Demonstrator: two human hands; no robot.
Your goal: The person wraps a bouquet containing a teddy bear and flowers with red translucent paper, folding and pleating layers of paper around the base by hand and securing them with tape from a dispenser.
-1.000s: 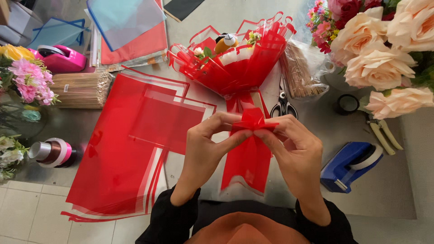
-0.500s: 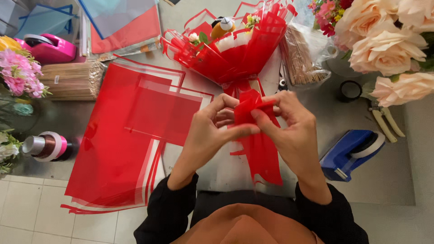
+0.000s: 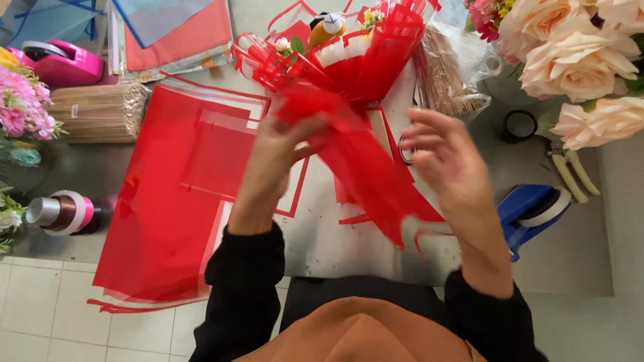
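Head view: half a second ago both hands met at the neck of the bouquet, pinching a red ribbon knot between their fingertips; now they have drawn apart. The left hand (image 3: 285,151) has lifted toward the wrap and grasps a blurred fold of sheer red ribbon (image 3: 362,167) just below the bouquet (image 3: 342,57), fingers curled round the fabric and wrist bent back. The right hand (image 3: 446,157) has let go and hangs released beside the ribbon, fingers spread and slightly curled, palm turned toward the left hand, not touching the fabric as far as the blur allows. The ribbon now trails as a long tail from the left hand down and to the right, across the pale bench (image 3: 335,248) toward the person's right forearm; earlier it was bunched tight between both hands. The bouquet, in its red-edged wrap, lies on the bench in front of the hands, heads pointing away from the person, as before. Red wrapping sheets (image 3: 168,214) lie flat just left of the left forearm. A blue tape dispenser (image 3: 533,211) sits close to the right wrist.
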